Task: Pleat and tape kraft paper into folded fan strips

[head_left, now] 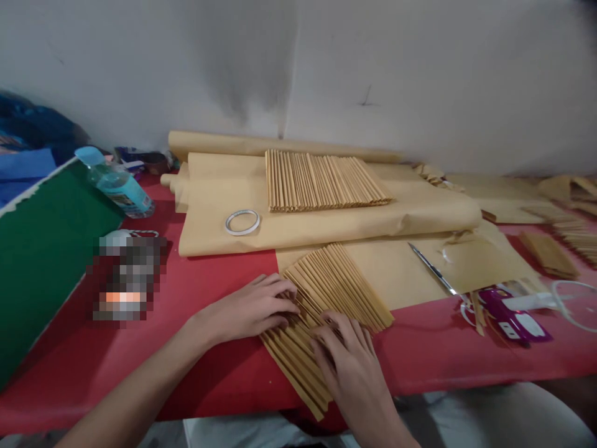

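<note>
From here I see a red-covered surface (200, 376) spread across the frame, and on it a broad folded sheet of smooth brown paper (219, 186) at upper centre. On that lies a tightly pleated brown paper block (321, 180), which looks finished. A looser pleated brown paper sheet (336, 280) sits at lower centre; its folds appear all made, but unevenly gathered, so tightening seems left. Its ridges point from upper left to lower right, its long axis crossing them toward upper right. The left hand (254, 311) and right hand (347, 354) curl over it; whether they pinch, I can't tell.
</note>
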The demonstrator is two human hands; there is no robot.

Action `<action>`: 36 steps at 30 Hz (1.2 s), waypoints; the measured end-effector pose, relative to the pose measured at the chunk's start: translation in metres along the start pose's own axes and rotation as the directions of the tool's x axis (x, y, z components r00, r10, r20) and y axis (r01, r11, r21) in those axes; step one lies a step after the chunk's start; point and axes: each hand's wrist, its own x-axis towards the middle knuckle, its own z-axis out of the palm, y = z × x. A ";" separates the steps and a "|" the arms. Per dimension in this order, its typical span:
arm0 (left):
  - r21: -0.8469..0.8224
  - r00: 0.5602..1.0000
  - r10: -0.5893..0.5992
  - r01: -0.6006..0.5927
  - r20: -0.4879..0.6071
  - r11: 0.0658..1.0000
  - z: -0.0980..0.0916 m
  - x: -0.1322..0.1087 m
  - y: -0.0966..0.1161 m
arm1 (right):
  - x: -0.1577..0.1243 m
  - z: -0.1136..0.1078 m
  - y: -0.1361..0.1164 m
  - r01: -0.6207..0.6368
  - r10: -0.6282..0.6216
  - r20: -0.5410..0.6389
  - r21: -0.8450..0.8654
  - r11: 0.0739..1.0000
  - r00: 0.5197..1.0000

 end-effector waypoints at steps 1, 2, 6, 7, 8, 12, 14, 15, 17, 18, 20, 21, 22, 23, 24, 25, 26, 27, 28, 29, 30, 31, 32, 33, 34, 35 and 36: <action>0.024 1.000 0.002 -0.002 -0.006 1.000 0.001 0.001 0.000 | 0.000 0.000 -0.002 -0.009 0.009 -0.026 0.001 1.000 1.000; 0.042 1.000 0.006 -0.005 -0.011 0.999 0.003 0.002 0.000 | 0.000 0.001 -0.004 -0.016 0.017 -0.044 0.004 1.000 0.999; 0.096 0.999 0.019 -0.016 -0.033 0.995 0.007 0.005 0.001 | 0.000 0.007 -0.009 -0.009 0.009 -0.047 0.008 1.000 0.999; 0.110 0.999 0.019 -0.015 -0.033 0.994 0.008 0.006 0.001 | 0.000 0.008 -0.010 -0.007 0.007 -0.039 0.008 1.000 0.999; 0.120 0.999 0.019 -0.015 -0.033 0.993 0.009 0.006 0.002 | 0.000 0.010 -0.010 -0.005 0.005 -0.040 0.009 1.000 0.999; 0.134 0.999 0.019 -0.014 -0.037 0.991 0.007 0.005 0.003 | 0.002 0.013 -0.010 -0.012 0.014 -0.060 0.034 0.999 0.998; 0.132 0.999 0.021 -0.017 -0.029 0.991 0.005 0.004 0.002 | 0.003 0.014 -0.010 -0.011 0.015 -0.067 0.053 0.999 0.998; 0.131 0.999 0.024 -0.020 -0.027 0.991 0.004 0.003 0.001 | 0.003 0.014 -0.009 -0.009 0.013 -0.068 0.062 0.998 0.998; 0.129 0.998 0.039 -0.033 -0.043 0.991 0.003 0.002 0.000 | 0.004 0.014 -0.009 0.004 0.002 -0.084 0.070 0.998 0.996; 0.124 0.998 0.049 -0.042 -0.051 0.991 0.004 0.002 -0.001 | 0.004 0.014 -0.009 0.009 -0.003 -0.091 0.066 0.998 0.996; 0.103 0.996 0.068 -0.062 -0.057 0.993 0.006 0.003 -0.002 | 0.005 0.014 -0.009 0.006 -0.002 -0.097 0.045 0.999 0.995; 0.094 0.996 0.072 -0.066 -0.060 0.993 0.007 0.004 -0.002 | 0.005 0.013 -0.009 -0.001 0.004 -0.100 0.030 1.000 0.995; 0.089 0.995 0.073 -0.067 -0.065 0.994 0.009 0.005 -0.002 | 0.005 0.013 -0.009 -0.012 0.013 -0.102 0.014 1.000 0.995; 0.091 0.995 0.073 -0.067 -0.072 0.994 0.011 0.005 -0.002 | 0.005 0.013 -0.009 -0.024 0.023 -0.109 -0.003 1.000 0.994; 0.101 0.994 0.076 -0.067 -0.080 0.993 0.013 0.006 -0.003 | 0.004 0.013 -0.010 -0.034 0.032 -0.119 -0.020 0.999 0.992; 0.115 0.993 0.079 -0.069 -0.086 0.991 0.015 0.007 -0.003 | 0.003 0.013 -0.010 -0.039 0.035 -0.127 -0.034 0.999 0.991; 0.131 0.992 0.085 -0.072 -0.094 0.989 0.017 0.007 -0.004 | 0.002 0.014 -0.011 -0.040 0.034 -0.132 -0.046 0.998 0.991; 0.145 0.991 0.090 -0.075 -0.102 0.987 0.020 0.008 -0.005 | 0.001 0.015 -0.011 -0.037 0.030 -0.133 -0.054 0.998 0.991; 0.157 0.989 0.094 -0.076 -0.112 0.985 0.022 0.008 -0.006 | 0.001 0.016 -0.012 -0.031 0.024 -0.131 -0.058 0.998 0.991; 0.167 0.988 0.099 -0.078 -0.122 0.983 0.023 0.008 -0.006 | 0.000 0.017 -0.012 -0.025 0.018 -0.124 -0.057 0.998 0.992; 0.173 0.986 0.104 -0.080 -0.132 0.982 0.024 0.008 -0.007 | 0.000 0.018 -0.012 -0.020 0.014 -0.114 -0.051 0.998 0.993; 0.178 0.984 0.108 -0.082 -0.140 0.981 0.025 0.008 -0.007 | 0.000 0.019 -0.012 -0.016 0.011 -0.105 -0.044 0.999 0.994; 0.179 0.983 0.110 -0.083 -0.148 0.980 0.024 0.008 -0.007 | 0.000 0.019 -0.012 -0.013 0.010 -0.097 -0.035 0.999 0.995; 0.176 0.982 0.109 -0.082 -0.152 0.981 0.023 0.008 -0.006 | 0.001 0.019 -0.012 -0.011 0.009 -0.094 -0.023 1.000 0.996; 0.168 0.983 0.107 -0.081 -0.151 0.982 0.021 0.008 -0.006 | 0.002 0.020 -0.012 -0.009 0.008 -0.096 -0.010 1.000 0.995; 0.156 0.984 0.104 -0.081 -0.144 0.984 0.018 0.007 -0.005 | 0.003 0.020 -0.011 -0.007 0.007 -0.105 0.003 1.000 0.994; 0.139 0.986 0.102 -0.084 -0.130 0.987 0.015 0.006 -0.005 | 0.004 0.020 -0.011 -0.006 0.008 -0.115 0.015 1.000 0.993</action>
